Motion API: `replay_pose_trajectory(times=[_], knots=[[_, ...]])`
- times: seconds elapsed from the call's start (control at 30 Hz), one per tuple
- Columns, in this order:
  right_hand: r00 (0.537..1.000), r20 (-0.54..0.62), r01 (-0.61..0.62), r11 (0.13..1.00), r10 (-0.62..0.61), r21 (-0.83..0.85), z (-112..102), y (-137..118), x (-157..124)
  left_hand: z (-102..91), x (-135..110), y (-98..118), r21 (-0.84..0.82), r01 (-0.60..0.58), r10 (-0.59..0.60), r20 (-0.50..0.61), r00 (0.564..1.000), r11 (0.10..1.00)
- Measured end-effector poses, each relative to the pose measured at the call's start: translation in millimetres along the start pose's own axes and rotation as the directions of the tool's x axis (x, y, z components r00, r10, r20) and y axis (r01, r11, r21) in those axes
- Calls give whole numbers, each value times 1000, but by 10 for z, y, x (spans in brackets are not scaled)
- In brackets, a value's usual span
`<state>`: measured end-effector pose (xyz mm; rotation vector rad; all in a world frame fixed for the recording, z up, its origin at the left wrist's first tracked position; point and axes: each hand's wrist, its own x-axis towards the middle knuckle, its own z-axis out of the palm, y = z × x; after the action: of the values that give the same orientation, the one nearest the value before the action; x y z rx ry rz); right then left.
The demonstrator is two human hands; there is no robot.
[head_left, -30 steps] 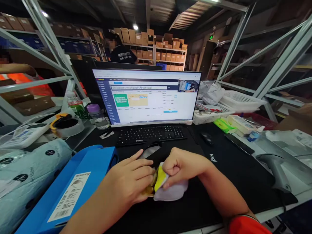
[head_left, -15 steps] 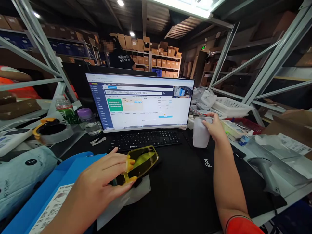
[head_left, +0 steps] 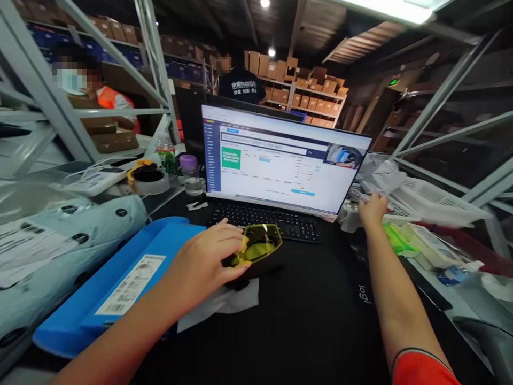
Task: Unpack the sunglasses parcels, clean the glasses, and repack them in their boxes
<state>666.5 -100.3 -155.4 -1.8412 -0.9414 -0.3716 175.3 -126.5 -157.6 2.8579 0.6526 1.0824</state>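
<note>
Yellow-tinted glasses [head_left: 262,243] are in my left hand [head_left: 214,251], gripped at one end between thumb and fingers. They hang over the black desk mat, just in front of the keyboard [head_left: 292,224]. A crumpled white sheet [head_left: 236,299] lies beneath them. My right hand [head_left: 373,207] reaches past the monitor's lower right corner, among the white things by the baskets. Its fingers are curled and blurred, and whether they hold anything is unclear. A white object [head_left: 350,219] stands beside that hand. On the left lies a blue box [head_left: 120,256] with a printed label.
The monitor [head_left: 276,155] stands at the back, with a purple-lidded bottle [head_left: 191,174] and a tape roll [head_left: 150,179] to its left. Packed bags [head_left: 80,256] fill the left side. White baskets [head_left: 441,200] and a scanner [head_left: 489,342] are right. Two people are beyond the desk.
My right hand has moved farther back towards the baskets; the white rounded pouch-like thing it held no longer shows clearly. My left hand still holds the glasses. The camera view has turned left.
</note>
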Motion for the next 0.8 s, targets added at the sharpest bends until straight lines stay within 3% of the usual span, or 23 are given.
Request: replay_pose_trajectory(times=[0.1,0.13,0.17,0.2,0.23,0.27,0.3,0.33,0.37,0.5,0.63,0.73,0.8], knots=[[986,97,127,988,-135,85,-159,-372,-363,-11,9,33,20,55,-56,50,997,998],[965,169,179,974,-202,140,-248,-540,-546,-20,10,52,33,68,-70,65,995,997],[914,264,252,941,-309,227,-349,-720,-754,-29,10,77,48,74,-78,80,994,996],[765,402,368,854,-502,368,-453,-901,-975,-39,9,107,65,76,-82,94,992,995],[591,472,460,754,-654,469,-552,-1073,-1196,-46,5,143,80,71,-79,105,991,994],[445,493,530,663,-748,528,-636,-1227,-1404,-51,-2,184,94,60,-70,116,991,994],[343,504,563,603,-793,566,-698,-1354,-1589,-52,-12,230,106,42,-56,130,990,994],[274,511,583,563,-815,586,-735,-1450,-1742,-50,-26,278,115,20,-37,150,988,993],[239,508,602,537,-828,591,-748,-1514,-1860,-44,-43,325,125,1,-22,173,985,992],[242,468,666,496,-850,557,-681,-1526,-2067,-2,-101,451,174,-23,-22,250,968,984],[234,400,770,421,-886,480,-640,-1426,-2144,44,-132,448,144,-53,19,230,973,988],[272,342,789,412,-899,456,-698,-1336,-2147,83,-261,492,144,-33,29,29,999,989],[367,366,734,508,-855,452,-783,-1227,-2090,149,-426,596,141,63,-31,-214,976,988]])
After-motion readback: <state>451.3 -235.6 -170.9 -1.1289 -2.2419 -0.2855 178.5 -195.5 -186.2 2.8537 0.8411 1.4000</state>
